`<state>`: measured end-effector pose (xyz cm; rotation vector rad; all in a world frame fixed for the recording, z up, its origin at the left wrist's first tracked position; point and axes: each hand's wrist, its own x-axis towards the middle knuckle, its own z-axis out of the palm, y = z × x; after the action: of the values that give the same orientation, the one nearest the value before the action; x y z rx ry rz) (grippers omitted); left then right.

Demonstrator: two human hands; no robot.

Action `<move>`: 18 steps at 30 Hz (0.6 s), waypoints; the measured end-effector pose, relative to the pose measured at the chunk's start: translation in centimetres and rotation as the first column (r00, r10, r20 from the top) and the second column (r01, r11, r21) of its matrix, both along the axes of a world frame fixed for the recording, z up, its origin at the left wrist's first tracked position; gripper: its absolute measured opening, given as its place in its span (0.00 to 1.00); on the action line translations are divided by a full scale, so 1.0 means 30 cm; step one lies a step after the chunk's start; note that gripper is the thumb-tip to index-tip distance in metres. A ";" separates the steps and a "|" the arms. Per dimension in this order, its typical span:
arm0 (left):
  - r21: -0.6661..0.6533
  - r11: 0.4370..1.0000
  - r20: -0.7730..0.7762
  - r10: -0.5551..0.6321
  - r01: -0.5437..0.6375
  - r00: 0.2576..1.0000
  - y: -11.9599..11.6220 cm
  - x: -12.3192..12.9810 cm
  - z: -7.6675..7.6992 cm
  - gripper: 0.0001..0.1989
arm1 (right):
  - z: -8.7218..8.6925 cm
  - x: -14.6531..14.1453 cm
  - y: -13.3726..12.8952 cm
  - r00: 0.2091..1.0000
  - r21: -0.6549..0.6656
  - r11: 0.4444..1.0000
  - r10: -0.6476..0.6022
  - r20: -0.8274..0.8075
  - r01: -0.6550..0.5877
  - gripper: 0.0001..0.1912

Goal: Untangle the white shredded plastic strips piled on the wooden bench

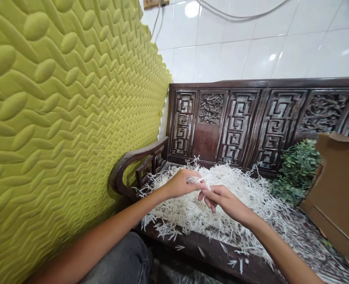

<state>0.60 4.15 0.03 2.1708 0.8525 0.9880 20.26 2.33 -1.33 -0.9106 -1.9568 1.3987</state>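
- Your left hand (182, 184) has its grip closed on a few white sprigs (193, 180), thumb and fingers curled round them.
- Your right hand (221, 198) meets it from the other side, thumb and forefinger pinching around the end of the same sprigs; the fingers hide exactly how much each grip takes.
- The held sprigs lie between your two hands, both touching them, so neither hand is nearer. They are up over the heap (236, 189), towards the left end of the table (192, 245).
- Their long axis runs roughly left to right, dipping a little towards your right fingertips. The splayed ends point left, over your left hand; the gathered end points right, into the right-hand pinch.
- Beneath and beyond your hands, the heap of similar sprigs spreads from near the left armrest (145, 150) and the back edge almost to the front edge, its pieces pointing every way.
- A few loose sprigs (201, 251) lie apart from it along the front edge.
- To the right of the heap, green foliage (300, 167) sits near the back edge, just beside the cardboard (336, 189).
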 end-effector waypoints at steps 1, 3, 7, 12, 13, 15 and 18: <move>0.027 1.000 0.018 0.011 -0.012 1.000 0.003 0.003 -0.004 0.14 | 0.001 -0.002 -0.002 1.000 0.008 1.000 0.005 0.000 -0.005 0.25; 0.053 0.998 0.055 0.038 -0.041 0.998 0.013 0.007 -0.012 0.13 | 0.008 -0.010 -0.008 1.000 0.033 0.999 0.007 0.005 -0.007 0.25; 0.032 0.996 0.122 0.083 -0.087 0.989 0.021 0.020 -0.019 0.12 | 0.026 -0.026 -0.012 0.999 0.096 0.995 -0.032 0.018 0.030 0.25; 0.038 0.975 0.128 0.212 -0.218 0.969 0.004 0.052 -0.015 0.10 | 0.035 -0.018 0.003 0.998 0.096 0.993 -0.066 -0.001 0.066 0.24; 0.068 0.964 0.104 0.249 -0.256 0.963 0.009 0.053 -0.016 0.11 | 0.042 -0.019 -0.009 0.997 0.084 0.994 -0.072 -0.017 0.073 0.24; 0.133 0.912 0.031 0.388 -0.388 0.921 0.034 0.035 -0.022 0.11 | 0.067 -0.032 -0.060 0.999 0.040 0.999 -0.019 -0.049 0.021 0.23; 0.107 0.745 -0.072 0.666 -0.658 0.742 0.100 -0.027 -0.043 0.09 | 0.115 -0.078 -0.182 0.969 -0.047 0.969 0.241 -0.049 -0.243 0.22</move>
<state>-0.20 7.14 -1.24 2.0079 1.7492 1.2488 17.92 -3.14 2.11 -0.6749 -2.0608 1.5985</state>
